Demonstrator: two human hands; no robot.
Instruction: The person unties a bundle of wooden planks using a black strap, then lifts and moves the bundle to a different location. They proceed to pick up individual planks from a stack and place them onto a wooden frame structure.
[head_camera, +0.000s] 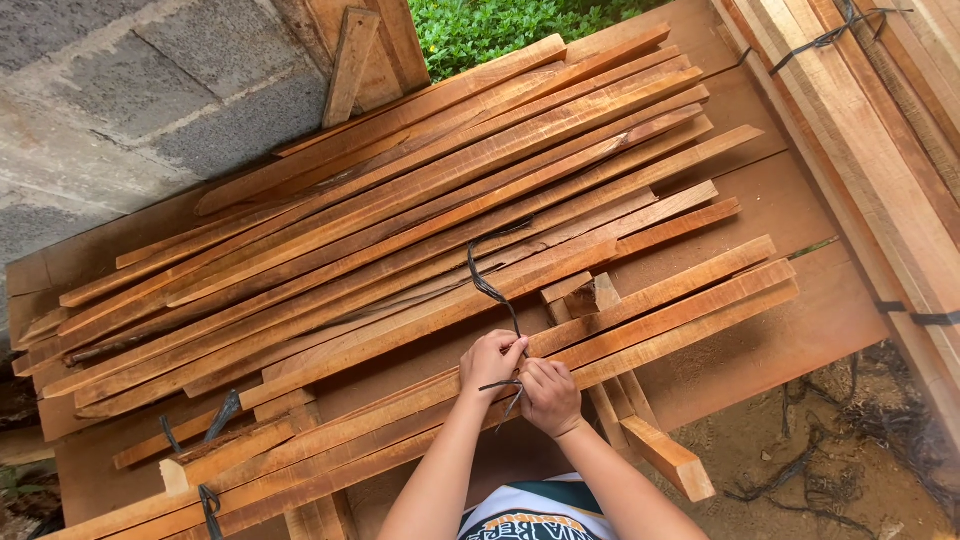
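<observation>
My left hand (490, 362) and my right hand (549, 394) meet at the near edge of a small bundle of long reddish wooden slats (640, 310). Both hands pinch a dark twisted wire (492, 288) that runs up from my fingers over the wood. The wire's loose ends stick out between the two hands. A larger heap of rough slats (400, 210) lies just beyond, slanting from lower left to upper right.
The slats rest on wide boards (790, 330). A grey block wall (110, 90) stands at the upper left, green plants (490, 30) at the top. More stacked timber tied with black straps (880, 150) runs along the right. Bare soil (820, 450) shows at the lower right.
</observation>
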